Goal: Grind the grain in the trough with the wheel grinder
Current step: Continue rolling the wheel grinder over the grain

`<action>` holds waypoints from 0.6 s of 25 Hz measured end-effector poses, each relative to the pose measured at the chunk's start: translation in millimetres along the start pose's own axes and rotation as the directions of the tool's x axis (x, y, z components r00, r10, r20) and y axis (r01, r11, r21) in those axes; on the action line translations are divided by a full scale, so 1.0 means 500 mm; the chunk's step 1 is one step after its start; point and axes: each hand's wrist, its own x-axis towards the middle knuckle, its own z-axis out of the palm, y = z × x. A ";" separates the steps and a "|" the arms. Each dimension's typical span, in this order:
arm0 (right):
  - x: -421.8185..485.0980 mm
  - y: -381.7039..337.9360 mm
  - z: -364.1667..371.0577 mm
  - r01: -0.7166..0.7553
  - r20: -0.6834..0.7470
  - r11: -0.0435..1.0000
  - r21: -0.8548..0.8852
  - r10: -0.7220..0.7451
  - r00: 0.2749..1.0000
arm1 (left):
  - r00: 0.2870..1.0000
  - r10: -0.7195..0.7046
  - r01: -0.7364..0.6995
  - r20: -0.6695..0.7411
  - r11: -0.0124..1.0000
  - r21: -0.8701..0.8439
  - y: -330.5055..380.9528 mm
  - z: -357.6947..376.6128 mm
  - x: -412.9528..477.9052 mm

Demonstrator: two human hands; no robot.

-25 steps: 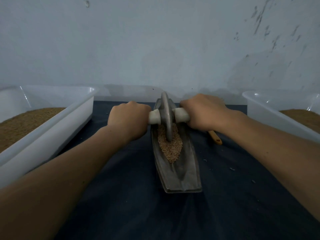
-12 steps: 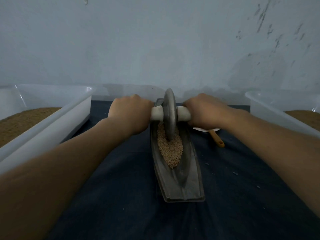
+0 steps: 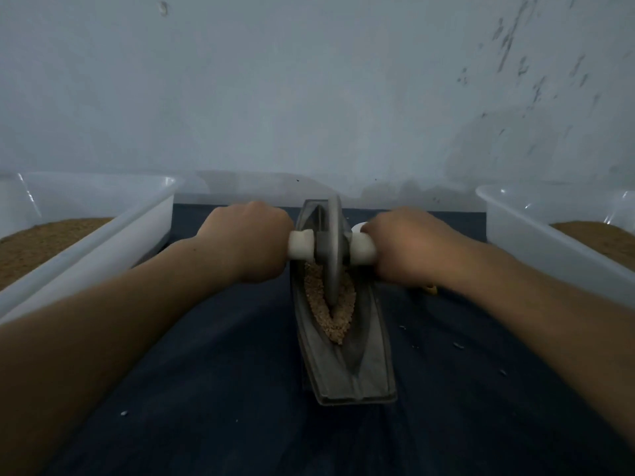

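Head view.

1. Trough [image 3: 357, 369]: grey, boat-shaped, long and narrow. It lies lengthwise down the middle of the surface, its far tip at the far edge and its blunt end toward the near edge.
2. Grain [image 3: 338, 324]: pale tan, heaped in the groove of the trough's far half and tapering to a point about midway along.
3. Wheel grinder [image 3: 333, 269]: a grey disc, upright on its rim in the groove, its lower edge sunk in the grain. A white bar [image 3: 300, 244] passes through its hub and sticks out on both sides.
4. Left hand [image 3: 249, 240]: knuckles up, fingers curled round the left end of the bar.
5. Right hand [image 3: 405, 245]: knuckles up, fingers wrapped round the right end of the bar.
6. Cloth [image 3: 223, 389]: dark blue, covering the surface, with a few pale specks [image 3: 458, 345] scattered right of the trough.
7. Left tub [image 3: 113, 249]: white plastic, along the left edge, holding brown meal [image 3: 37, 245].
8. Right tub [image 3: 522, 231]: white plastic, along the right edge, with similar brown contents [image 3: 598, 235].
9. Yellow handle [image 3: 429, 289]: only its tip shows under the right wrist, and what it belongs to cannot be told.
10. Wall [image 3: 309, 97]: pale, with dark flecks at upper right.
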 end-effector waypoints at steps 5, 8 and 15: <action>0.071 -0.002 -0.011 -0.082 0.025 0.997 -0.001 0.082 0.996 | 0.995 -0.058 0.064 -0.082 0.995 0.082 0.023 -0.018 0.039; 0.003 -0.005 -0.020 -0.014 0.053 1.000 -0.001 0.014 0.998 | 0.999 0.005 -0.004 -0.042 1.000 0.023 0.011 -0.017 -0.025; -0.013 -0.019 -0.024 -0.029 0.074 0.995 -0.096 0.036 0.997 | 0.994 -0.031 0.033 -0.104 0.999 0.017 0.012 0.003 -0.036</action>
